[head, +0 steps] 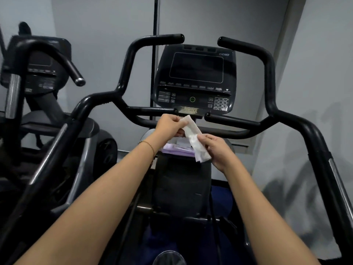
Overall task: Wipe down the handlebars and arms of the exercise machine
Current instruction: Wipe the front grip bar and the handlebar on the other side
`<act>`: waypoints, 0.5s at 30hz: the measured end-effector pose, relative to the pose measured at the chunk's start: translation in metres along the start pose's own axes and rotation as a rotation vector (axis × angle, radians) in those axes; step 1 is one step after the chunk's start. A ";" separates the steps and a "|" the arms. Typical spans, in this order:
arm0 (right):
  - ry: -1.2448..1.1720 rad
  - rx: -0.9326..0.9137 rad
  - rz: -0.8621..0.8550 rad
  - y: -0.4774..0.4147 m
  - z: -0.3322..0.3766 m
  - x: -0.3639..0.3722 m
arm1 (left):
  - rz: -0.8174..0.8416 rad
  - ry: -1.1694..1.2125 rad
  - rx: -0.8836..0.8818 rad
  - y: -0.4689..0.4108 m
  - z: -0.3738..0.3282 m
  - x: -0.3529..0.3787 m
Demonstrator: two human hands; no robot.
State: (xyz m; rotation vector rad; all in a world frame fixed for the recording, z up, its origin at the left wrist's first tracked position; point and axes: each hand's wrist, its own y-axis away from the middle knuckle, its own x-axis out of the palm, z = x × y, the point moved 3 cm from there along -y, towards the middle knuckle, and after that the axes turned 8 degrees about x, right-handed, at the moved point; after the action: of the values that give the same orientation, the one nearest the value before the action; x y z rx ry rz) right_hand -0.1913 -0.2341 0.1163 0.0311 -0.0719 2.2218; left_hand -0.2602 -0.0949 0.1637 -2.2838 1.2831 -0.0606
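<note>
The left grip [169, 124], a bare hand, pinches the upper end of a long, crumpled white paper wipe [193, 137] between thumb and fingertips. The right grip [217, 150], at 4 o'clock from the left one, has its fingers curled round the lower part of the same wipe. The wipe's loose tail hangs out below the right grip's fingers. The wipe thus runs on a slant from 10 o'clock to 4 o'clock between the two grips, held in the air. Whether it touches the bar behind it cannot be told.

A thin gold-coloured bracelet [150, 147] circles the left wrist. Just below the wipe, at 6 o'clock from the left grip, a flat pale purple pack [177, 150] lies on top of the machine's black centre column [181, 184].

At 12 o'clock from the grips stands the dark grey console [194, 77], with an unlit screen and a keypad. The low black crossbar handles [233, 121] pass just under the console and behind the grips.

The tall black left handlebar [129, 60] rises at 10 o'clock, and the matching right handlebar [269, 73] at 2 o'clock. Both are well apart from the wipe. Their long black arms [313, 138] run down towards 8 and 4 o'clock.

A second dark exercise machine [38, 64] stands at 9 o'clock before the grey wall [99, 25].
</note>
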 end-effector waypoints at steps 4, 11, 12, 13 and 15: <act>0.021 0.036 0.019 0.002 -0.012 0.035 | -0.022 0.019 -0.074 0.008 0.006 -0.037; 0.171 -0.368 -0.296 0.013 0.009 0.103 | 0.030 -0.033 -0.071 0.015 0.006 -0.089; 0.187 -0.386 -0.287 0.015 0.011 0.114 | 0.047 -0.049 -0.063 0.016 0.006 -0.095; 0.192 -0.393 -0.278 0.016 0.012 0.124 | 0.062 -0.062 -0.055 0.017 0.006 -0.100; 0.186 -0.393 -0.280 0.016 0.013 0.140 | 0.099 -0.055 -0.051 0.019 0.006 -0.109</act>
State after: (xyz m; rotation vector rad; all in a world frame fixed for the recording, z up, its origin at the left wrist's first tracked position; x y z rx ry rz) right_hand -0.2885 -0.1334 0.1350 -0.3596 -0.3765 1.8876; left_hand -0.3333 -0.0123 0.1720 -2.2445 1.3820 0.0703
